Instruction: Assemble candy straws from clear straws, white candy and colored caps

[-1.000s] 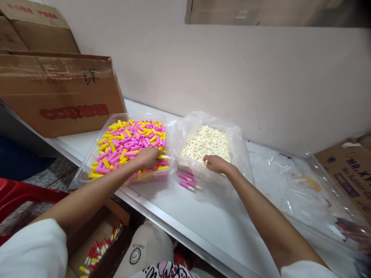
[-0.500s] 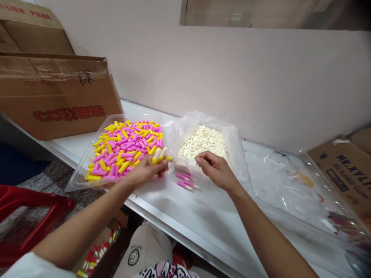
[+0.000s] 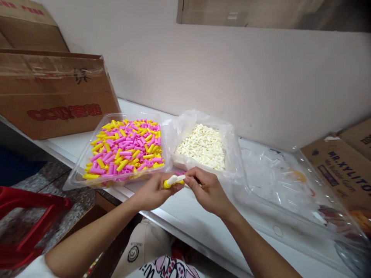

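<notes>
My left hand (image 3: 155,193) is closed around yellow plastic tubes (image 3: 167,184) with white sticks (image 3: 171,179) poking out of them. Right against it, my right hand (image 3: 204,189) pinches at a white stick (image 3: 181,177) by the tubes' open ends; the fingertips partly hide it. Behind my left hand stands a clear tray (image 3: 75,178) heaped with pink and yellow tubes (image 3: 127,148). Beyond my right hand, a plastic-lined tray (image 3: 236,166) holds many small white pieces (image 3: 203,144). A bit of pink tube (image 3: 179,173) shows behind my hands, mostly covered.
Cardboard boxes (image 3: 58,96) stand at the left against the wall. On the right of the white table (image 3: 185,220) lies a clear plastic tray (image 3: 278,208) with plastic wrap, beside another carton (image 3: 339,166). A red stool (image 3: 26,231) is on the floor at lower left.
My right hand has come left and down from the white pieces to meet my left hand. My left hand has shifted right and lower, in front of the pink tubes on the table.
</notes>
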